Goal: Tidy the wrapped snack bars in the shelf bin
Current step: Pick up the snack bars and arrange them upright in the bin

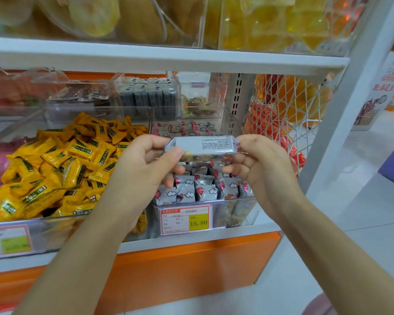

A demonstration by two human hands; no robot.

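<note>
Left hand (143, 162) and right hand (259, 164) pinch opposite ends of a level bar (203, 145) above the bin (234, 212); yellow packs (62, 164) at 9 o'clock.

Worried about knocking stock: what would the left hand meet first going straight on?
The left hand, pinching a grey wrapped bar, likely meets the grey cloud-printed bars in the clear plastic bin; depth unclear.

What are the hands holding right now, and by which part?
One snack bar, over the bin: the left hand pinches its left end, the right hand its right end.
</note>
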